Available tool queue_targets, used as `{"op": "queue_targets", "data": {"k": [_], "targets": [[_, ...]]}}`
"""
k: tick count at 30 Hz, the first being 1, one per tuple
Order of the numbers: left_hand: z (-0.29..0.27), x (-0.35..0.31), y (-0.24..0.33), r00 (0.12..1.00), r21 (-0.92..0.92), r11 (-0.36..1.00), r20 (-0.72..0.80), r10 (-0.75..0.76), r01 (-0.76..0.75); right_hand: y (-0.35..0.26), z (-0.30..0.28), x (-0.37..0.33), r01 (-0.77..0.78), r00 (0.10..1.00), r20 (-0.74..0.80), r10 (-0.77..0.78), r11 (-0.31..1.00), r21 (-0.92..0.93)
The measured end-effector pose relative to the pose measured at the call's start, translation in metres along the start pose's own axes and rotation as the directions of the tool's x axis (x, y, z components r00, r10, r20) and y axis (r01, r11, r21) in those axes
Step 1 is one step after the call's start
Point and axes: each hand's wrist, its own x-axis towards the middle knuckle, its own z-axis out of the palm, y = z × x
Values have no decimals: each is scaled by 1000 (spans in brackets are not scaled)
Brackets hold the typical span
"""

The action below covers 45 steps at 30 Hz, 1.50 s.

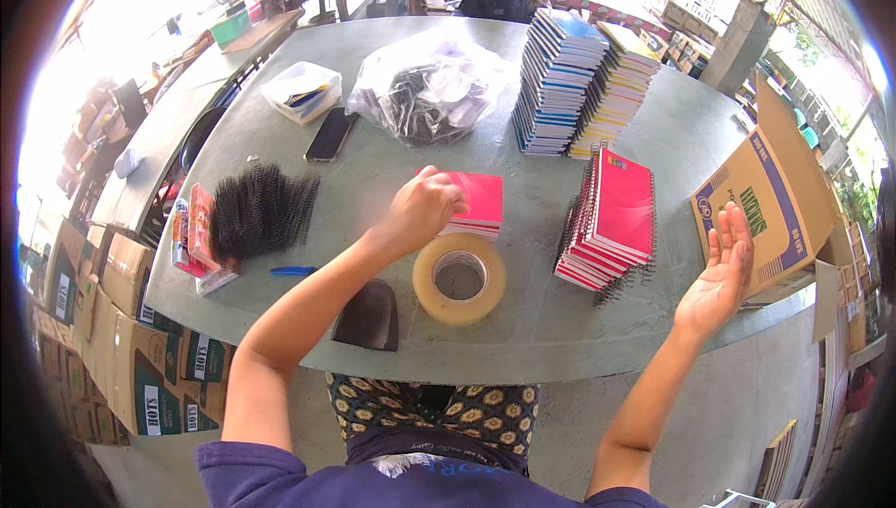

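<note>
Tape roll lies before the pink stack, beside a dark piece.

A head-height fisheye view looks down across the tabletop.

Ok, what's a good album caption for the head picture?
Left hand at a pink stack, right hand open near a cardboard box.

A low pile of red-covered books, partly hidden, lies flat well in from the near edge of the table, while a taller, uneven stack of red spiral-bound notebooks lies nearer the right edge.
</note>
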Motion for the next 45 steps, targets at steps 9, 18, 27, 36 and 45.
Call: {"op": "queue_targets", "data": {"k": [9, 18, 27, 36, 45], "targets": [[-3, -50, 12, 966, 51, 999, -257, 30, -18, 27, 106, -103, -186, 892, 417, 172, 982, -7], [-30, -103, 24, 942, -466, 860, -141, -305, 209, 9, 120, -86, -230, 662, 681, 313, 950, -214], [-1, -180, -97, 596, 235, 548, -310, -740, 803, 17, 159, -134, 465, 489, 845, 215, 755, -461], [-113, -139, -34, 514, -811, 505, -310, -800, 297, 30, 164, -129, 346, 484, 843, 234, 834, -431], [-49, -112, 46, 737, -676, 478, 144, -660, 560, 29, 169, -133, 295, 474, 850, 230, 868, -399]]}}
